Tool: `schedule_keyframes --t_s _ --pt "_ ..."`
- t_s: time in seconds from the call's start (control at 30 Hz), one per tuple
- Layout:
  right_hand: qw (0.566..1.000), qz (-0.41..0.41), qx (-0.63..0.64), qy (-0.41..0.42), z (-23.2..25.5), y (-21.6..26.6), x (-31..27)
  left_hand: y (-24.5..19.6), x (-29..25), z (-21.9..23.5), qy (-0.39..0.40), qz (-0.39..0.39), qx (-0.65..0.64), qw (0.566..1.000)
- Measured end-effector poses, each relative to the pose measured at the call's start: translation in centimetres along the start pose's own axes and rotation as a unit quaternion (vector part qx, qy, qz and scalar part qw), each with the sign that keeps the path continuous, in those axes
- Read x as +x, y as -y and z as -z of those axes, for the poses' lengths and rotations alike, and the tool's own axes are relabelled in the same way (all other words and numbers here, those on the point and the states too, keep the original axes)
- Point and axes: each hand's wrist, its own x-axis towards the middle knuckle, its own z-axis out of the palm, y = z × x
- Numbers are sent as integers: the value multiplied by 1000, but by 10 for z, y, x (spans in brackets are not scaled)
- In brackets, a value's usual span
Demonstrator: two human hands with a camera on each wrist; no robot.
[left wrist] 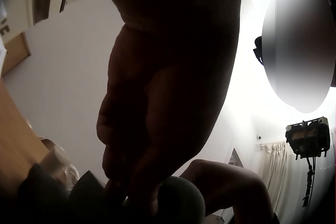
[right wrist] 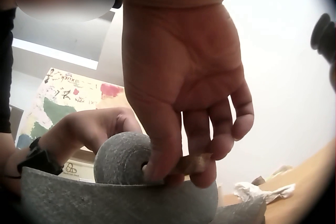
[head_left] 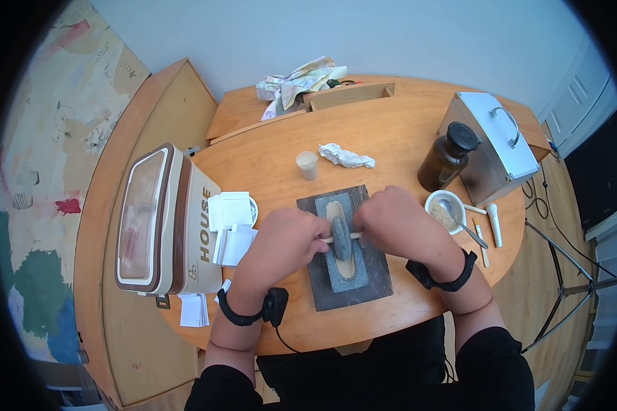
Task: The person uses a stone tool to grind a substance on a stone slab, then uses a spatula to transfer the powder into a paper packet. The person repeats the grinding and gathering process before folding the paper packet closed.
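Observation:
A grey stone wheel (head_left: 341, 239) stands upright in the long groove of a stone trough (head_left: 355, 279), where tan powder lies. The trough rests on a dark board (head_left: 315, 291). My left hand (head_left: 286, 240) pinches the left end of the wheel's wooden axle; my right hand (head_left: 393, 220) pinches the right end. In the right wrist view, my right hand (right wrist: 184, 77) holds the axle handle (right wrist: 191, 164) between thumb and fingers beside the wheel (right wrist: 122, 158). The left wrist view shows my left hand (left wrist: 152, 108) dark, close to the wheel (left wrist: 181, 200).
Behind the board stand a plastic cup (head_left: 308, 166) and crumpled tissue (head_left: 347, 156). To the right are a powder bowl (head_left: 440, 214) with a spoon, a pestle (head_left: 493, 225), a brown jar (head_left: 445, 161) and a metal case (head_left: 493, 140). White papers (head_left: 234, 244) and a beige box (head_left: 185, 226) stand left.

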Motion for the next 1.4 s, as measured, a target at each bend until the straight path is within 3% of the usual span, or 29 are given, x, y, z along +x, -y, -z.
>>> schedule_keyframes --t_s 0.13,0.57,0.63,0.73,1.03,1.4 --pt "999 15 1 38 4 3 -5 -5 -3 3 22 -16 -27 999" --pt "998 39 -20 46 5 5 -5 -9 -6 6 55 -21 -20 998" --pt "1000 18 -7 -3 -2 1 -2 -4 -2 2 18 5 -27 999" --pt "1000 -5 -25 0 -1 -1 4 5 3 -2 -28 0 -1 1000" --pt "997 -14 -11 -72 -8 -10 12 11 8 -3 -85 28 13 996" --pt "999 -18 -3 -38 -1 -7 9 7 6 1 -57 19 7 998"
